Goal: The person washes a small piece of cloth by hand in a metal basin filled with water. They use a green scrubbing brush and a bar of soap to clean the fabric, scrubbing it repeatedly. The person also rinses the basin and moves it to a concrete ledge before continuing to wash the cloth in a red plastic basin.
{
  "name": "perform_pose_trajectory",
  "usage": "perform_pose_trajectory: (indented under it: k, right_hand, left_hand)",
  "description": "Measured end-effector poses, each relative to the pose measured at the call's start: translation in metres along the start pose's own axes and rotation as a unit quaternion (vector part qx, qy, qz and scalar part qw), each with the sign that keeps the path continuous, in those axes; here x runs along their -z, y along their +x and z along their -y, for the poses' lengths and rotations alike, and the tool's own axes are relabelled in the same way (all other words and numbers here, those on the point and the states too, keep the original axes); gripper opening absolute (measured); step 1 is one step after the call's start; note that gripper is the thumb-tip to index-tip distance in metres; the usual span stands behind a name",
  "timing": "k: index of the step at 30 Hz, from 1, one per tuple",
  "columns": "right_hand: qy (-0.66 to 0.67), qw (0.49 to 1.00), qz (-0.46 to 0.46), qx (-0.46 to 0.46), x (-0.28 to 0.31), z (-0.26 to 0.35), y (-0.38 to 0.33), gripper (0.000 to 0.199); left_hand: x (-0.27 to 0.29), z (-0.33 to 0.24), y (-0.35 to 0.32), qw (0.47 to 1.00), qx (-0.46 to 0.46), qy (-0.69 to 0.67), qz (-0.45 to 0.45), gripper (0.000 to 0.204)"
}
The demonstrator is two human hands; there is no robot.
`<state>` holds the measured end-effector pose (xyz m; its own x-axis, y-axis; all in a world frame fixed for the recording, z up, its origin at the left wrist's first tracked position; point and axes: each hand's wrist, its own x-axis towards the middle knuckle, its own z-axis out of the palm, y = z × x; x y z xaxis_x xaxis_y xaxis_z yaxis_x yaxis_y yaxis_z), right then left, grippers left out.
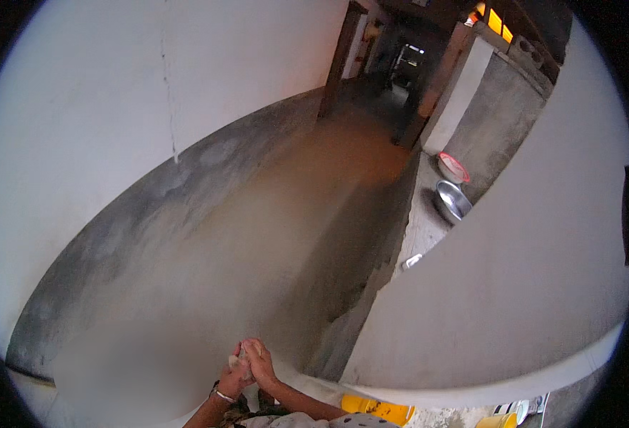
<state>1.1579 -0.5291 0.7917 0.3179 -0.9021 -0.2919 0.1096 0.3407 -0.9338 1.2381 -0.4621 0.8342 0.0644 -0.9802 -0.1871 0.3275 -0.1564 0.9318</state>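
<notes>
My hands are together at the lower middle of the view, in front of my body. My left hand (pixel 233 379), with a white band at the wrist, is closed and tilted up. Pressed against it from the right is my right hand (pixel 259 365), its fingers folded over the left one's. A small pale thing (pixel 234 362) shows between the fingers; its kind cannot be made out. The palms and most of whatever they hold are hidden.
A grey floor (pixel 257 235) runs along a passage beside a white wall (pixel 150 64). On the right ledge stand a red-rimmed basin (pixel 453 168) and a metal basin (pixel 454 202), with a small white object (pixel 412 262). Yellow containers (pixel 380 409) stand low right. The lower left is blurred.
</notes>
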Motion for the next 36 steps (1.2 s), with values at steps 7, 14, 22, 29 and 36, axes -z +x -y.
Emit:
perform_pose_trajectory:
  k: [7, 14, 22, 29, 36]
  right_hand:
    - [0.093, 0.994, 0.017, 0.05, 0.005, 0.04, 0.156, 0.048]
    - [0.102, 0.993, -0.059, -0.011, -0.004, 0.11, 0.252, 0.039]
    - [0.138, 0.983, -0.123, 0.017, 0.035, 0.174, 0.365, 0.042]
    - [-0.216, 0.96, -0.104, 0.141, 0.129, 0.223, 0.499, 0.049]
    - [-0.309, 0.924, -0.09, 0.205, 0.204, 0.272, 0.614, 0.035]
  left_hand:
    - [0.054, -0.033, 0.187, 0.988, 0.145, 0.012, 0.05, 0.052]
    - [0.088, -0.088, 0.333, 0.961, 0.109, 0.226, 0.12, 0.028]
    - [0.04, -0.097, 0.498, 0.974, 0.185, 0.091, 0.097, 0.025]
    - [-0.007, -0.095, 0.649, 0.923, 0.322, -0.183, 0.106, 0.02]
    - [-0.041, -0.112, 0.768, 0.934, 0.262, -0.23, 0.076, 0.026]
